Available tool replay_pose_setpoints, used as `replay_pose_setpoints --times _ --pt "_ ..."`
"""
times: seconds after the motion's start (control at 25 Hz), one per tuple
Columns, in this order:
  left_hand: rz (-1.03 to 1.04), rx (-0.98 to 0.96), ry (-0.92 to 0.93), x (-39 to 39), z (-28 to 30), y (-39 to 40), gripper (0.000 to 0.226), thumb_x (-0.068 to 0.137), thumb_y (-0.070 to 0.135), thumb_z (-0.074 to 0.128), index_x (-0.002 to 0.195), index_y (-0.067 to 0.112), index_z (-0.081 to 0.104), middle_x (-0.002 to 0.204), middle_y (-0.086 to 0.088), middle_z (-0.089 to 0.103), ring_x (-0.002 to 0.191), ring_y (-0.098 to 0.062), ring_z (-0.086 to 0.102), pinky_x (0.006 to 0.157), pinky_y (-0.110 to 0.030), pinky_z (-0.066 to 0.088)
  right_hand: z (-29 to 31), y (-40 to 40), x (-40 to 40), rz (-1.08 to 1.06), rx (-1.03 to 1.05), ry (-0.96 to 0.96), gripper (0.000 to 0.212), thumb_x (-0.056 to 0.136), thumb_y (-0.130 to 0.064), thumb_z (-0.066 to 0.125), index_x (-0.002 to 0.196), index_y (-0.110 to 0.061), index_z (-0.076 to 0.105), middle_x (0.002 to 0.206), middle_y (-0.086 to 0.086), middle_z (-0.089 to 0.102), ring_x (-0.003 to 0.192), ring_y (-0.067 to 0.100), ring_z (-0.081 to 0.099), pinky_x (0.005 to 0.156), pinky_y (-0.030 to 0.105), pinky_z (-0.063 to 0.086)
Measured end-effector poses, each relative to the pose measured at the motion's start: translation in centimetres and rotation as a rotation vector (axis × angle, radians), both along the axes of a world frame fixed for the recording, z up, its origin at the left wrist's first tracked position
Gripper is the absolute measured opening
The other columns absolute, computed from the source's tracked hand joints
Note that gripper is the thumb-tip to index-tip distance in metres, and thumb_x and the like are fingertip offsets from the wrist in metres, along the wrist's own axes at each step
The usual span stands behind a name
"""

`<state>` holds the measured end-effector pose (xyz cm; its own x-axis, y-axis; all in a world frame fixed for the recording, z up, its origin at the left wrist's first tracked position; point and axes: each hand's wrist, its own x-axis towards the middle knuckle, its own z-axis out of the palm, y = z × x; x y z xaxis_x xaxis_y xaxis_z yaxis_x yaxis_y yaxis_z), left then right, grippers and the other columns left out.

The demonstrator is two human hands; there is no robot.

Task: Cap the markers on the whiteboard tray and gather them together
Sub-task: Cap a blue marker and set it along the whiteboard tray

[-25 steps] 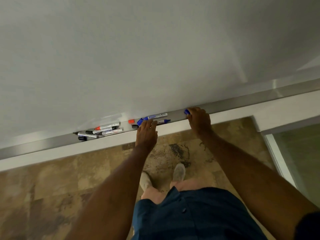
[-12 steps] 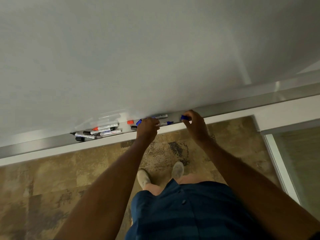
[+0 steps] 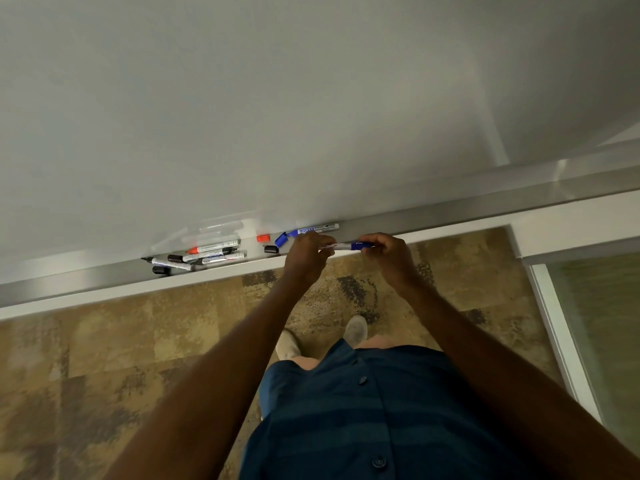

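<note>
My left hand (image 3: pixel 306 252) grips the white barrel of a blue marker (image 3: pixel 341 246), held level just in front of the metal tray (image 3: pixel 450 211). My right hand (image 3: pixel 388 249) pinches a blue cap (image 3: pixel 362 245) at the marker's right end. A second blue marker (image 3: pixel 313 230) lies on the tray behind my left hand. Loose caps rest on the tray: blue (image 3: pixel 281 239), red (image 3: pixel 263 238), black (image 3: pixel 270 249) and another black one (image 3: pixel 160 270). Farther left lies a cluster of several markers (image 3: pixel 204 253), one with a bare red tip.
The whiteboard (image 3: pixel 277 116) fills the upper view. Below the tray runs a white ledge (image 3: pixel 104 294), then mottled brown carpet (image 3: pixel 104 358) with my shoes. A white frame and a glass panel (image 3: pixel 595 323) stand at the right.
My left hand lifted a blue marker off the tray. My right hand picked up the blue cap at the right and brought it left to the marker's end.
</note>
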<state>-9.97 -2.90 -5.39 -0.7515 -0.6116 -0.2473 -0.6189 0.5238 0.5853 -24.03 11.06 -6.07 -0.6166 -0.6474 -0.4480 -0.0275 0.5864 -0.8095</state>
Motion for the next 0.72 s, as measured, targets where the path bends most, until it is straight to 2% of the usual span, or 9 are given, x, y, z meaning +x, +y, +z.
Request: replay_pose_setpoints --times 0.12,0.24,0.36,0.44,0.52,0.56,0.64,0.72 --pt "-0.020 0.049 0.000 0.1 0.1 -0.1 0.013 0.092 0.009 0.066 0.099 0.014 0.076 0.088 -0.002 0.073 0.068 0.004 0.051 0.061 -0.009 0.033 0.6 0.1 -0.2 0.056 0.013 -0.010 0.028 0.094 -0.005 0.066 0.121 -0.009 0.070 0.119 0.009 0.072 0.107 0.022 0.067 0.097 0.036 0.057" --pt "-0.096 0.098 0.003 0.5 0.2 -0.7 0.012 0.093 0.011 0.065 0.098 0.015 0.075 0.090 -0.002 0.074 0.073 -0.002 0.058 0.064 -0.011 0.040 1.3 0.5 -0.7 0.095 -0.027 -0.035 0.028 0.093 -0.007 0.067 0.121 -0.011 0.070 0.113 0.003 0.072 0.101 0.017 0.069 0.094 0.033 0.059" --pt "-0.140 0.167 0.013 0.9 0.5 -1.0 0.013 0.094 0.015 0.064 0.103 0.018 0.073 0.093 0.009 0.069 0.080 0.006 0.057 0.068 -0.014 0.042 2.0 0.6 -0.7 0.154 -0.068 -0.027 0.028 0.094 -0.012 0.067 0.121 -0.013 0.069 0.106 -0.003 0.071 0.097 0.014 0.070 0.089 0.030 0.059" --pt "-0.154 0.167 0.019 1.1 0.7 -1.1 0.014 0.096 0.019 0.062 0.107 0.019 0.071 0.093 0.014 0.062 0.082 0.008 0.054 0.069 -0.013 0.040 2.5 0.7 -0.7 0.200 -0.091 0.007 0.027 0.095 -0.016 0.066 0.122 -0.015 0.069 0.104 -0.006 0.070 0.093 0.011 0.070 0.084 0.021 0.058" --pt "-0.164 0.168 0.030 1.4 1.1 -1.1 0.013 0.097 0.020 0.060 0.106 0.019 0.070 0.091 0.015 0.059 0.081 0.006 0.054 0.068 -0.013 0.038 3.2 0.8 -0.8 0.293 -0.099 0.123 0.026 0.099 -0.023 0.061 0.123 -0.015 0.067 0.102 -0.006 0.069 0.090 0.003 0.067 0.078 0.011 0.052" --pt "-0.173 0.170 0.040 1.5 1.3 -1.1 0.013 0.098 0.021 0.059 0.104 0.019 0.069 0.089 0.014 0.059 0.080 0.004 0.054 0.067 -0.014 0.039 3.5 0.9 -0.8 0.357 -0.097 0.203 0.027 0.102 -0.026 0.056 0.124 -0.015 0.067 0.101 -0.004 0.069 0.088 0.003 0.065 0.077 0.011 0.050" --pt "-0.185 0.174 0.062 1.5 1.9 -1.1 0.014 0.099 0.023 0.057 0.102 0.018 0.069 0.087 0.010 0.061 0.078 0.002 0.055 0.066 -0.013 0.039 4.0 1.1 -0.7 0.450 -0.082 0.326 0.031 0.106 -0.030 0.047 0.125 -0.014 0.065 0.101 0.000 0.068 0.084 0.006 0.061 0.078 0.020 0.048" --pt "-0.189 0.171 0.080 1.5 2.6 -1.2 0.015 0.099 0.024 0.056 0.101 0.017 0.070 0.085 0.011 0.062 0.075 0.003 0.056 0.064 -0.011 0.039 4.3 1.2 -0.3 0.451 -0.078 0.389 0.033 0.107 -0.028 0.044 0.126 -0.010 0.064 0.104 0.005 0.067 0.087 0.011 0.057 0.079 0.024 0.045"
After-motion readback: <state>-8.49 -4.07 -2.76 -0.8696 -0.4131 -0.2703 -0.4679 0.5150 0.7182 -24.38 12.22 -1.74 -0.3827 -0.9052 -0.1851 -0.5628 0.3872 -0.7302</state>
